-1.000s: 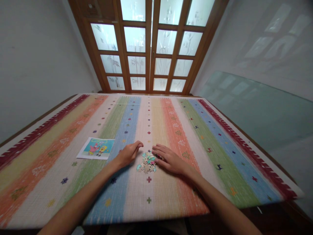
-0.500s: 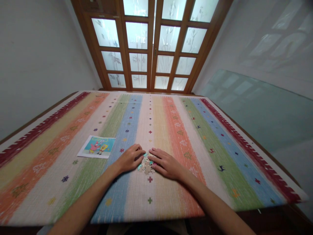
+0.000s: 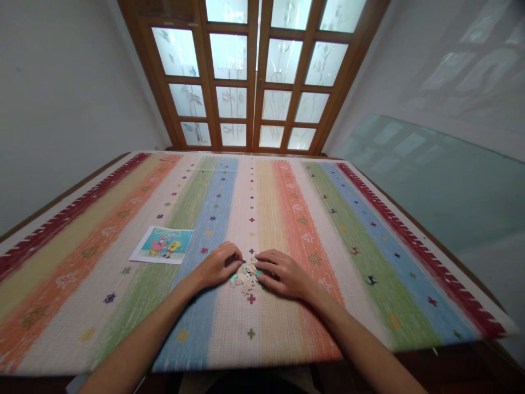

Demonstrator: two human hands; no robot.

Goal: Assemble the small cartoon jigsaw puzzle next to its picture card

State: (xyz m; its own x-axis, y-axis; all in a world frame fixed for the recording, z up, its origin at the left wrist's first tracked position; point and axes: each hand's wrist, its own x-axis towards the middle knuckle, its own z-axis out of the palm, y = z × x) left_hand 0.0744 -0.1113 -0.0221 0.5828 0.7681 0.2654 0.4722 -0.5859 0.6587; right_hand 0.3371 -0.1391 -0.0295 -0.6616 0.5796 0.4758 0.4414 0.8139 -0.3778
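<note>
A small heap of jigsaw puzzle pieces (image 3: 246, 280), mostly showing grey-brown backs with some turquoise faces, lies on the striped cloth between my hands. My left hand (image 3: 223, 265) is at the heap's left side, fingers curled and thumb against the fingertips. A small dark edge at those fingertips looks like a puzzle piece (image 3: 244, 261). On the right side, my right hand (image 3: 283, 273) has its fingers stretched and slightly apart, their tips touching the edge of the heap. Some pieces under the fingertips are hidden.
A printed cartoon picture (image 3: 164, 245) lies flat to the left of my left hand. The striped tablecloth (image 3: 283, 334) covers the wide table. Beyond the far edge stand wooden doors with frosted panes (image 3: 229, 101); a glass panel (image 3: 430, 175) leans along the right wall.
My right hand has shifted slightly right, baring more of the heap. The left hand's fingertips have closed together near the top left of the heap. The picture stays in place.
</note>
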